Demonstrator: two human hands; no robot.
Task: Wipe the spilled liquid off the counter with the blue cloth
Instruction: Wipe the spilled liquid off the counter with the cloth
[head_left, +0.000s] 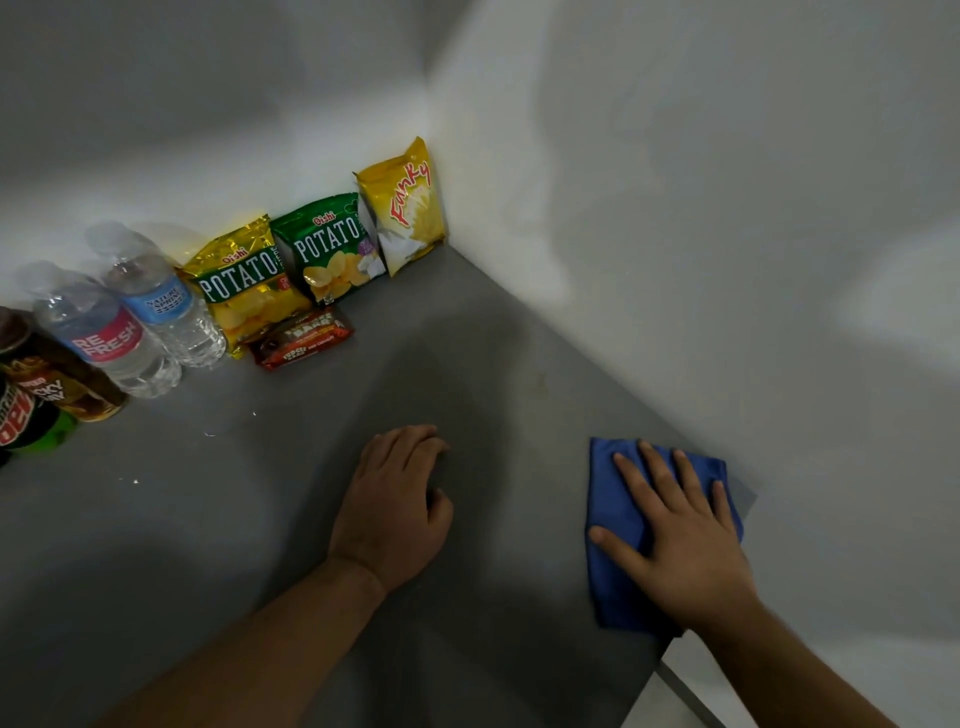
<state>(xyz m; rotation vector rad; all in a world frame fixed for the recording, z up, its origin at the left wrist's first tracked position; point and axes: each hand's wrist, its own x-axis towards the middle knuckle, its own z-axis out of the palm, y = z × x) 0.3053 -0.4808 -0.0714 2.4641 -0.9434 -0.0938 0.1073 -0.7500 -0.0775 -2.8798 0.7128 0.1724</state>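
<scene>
From my remote seat I saw the flat grey counter (291, 519) running into a white-walled corner at twelve o'clock. Along its nine-to-eleven o'clock edge stood a dark green soda bottle (28, 415), a brown drink can (62, 379), and two clear plastic water bottles (111, 338), then two green-and-gold potato chip bags (244, 291), a red-brown chocolate bar wrapper (301, 338) lying flat before them, and a yellow snack bag (408, 208) leaning in the corner. A few small glinting droplets (208, 434) sat at about nine o'clock. My left hand (395, 509) rested on bare counter, fingers curled under, gripping nothing. At three o'clock my right hand (680, 535) lay flat, fingers spread, pressing the folded blue cloth (613, 499) against the counter near its right edge.
</scene>
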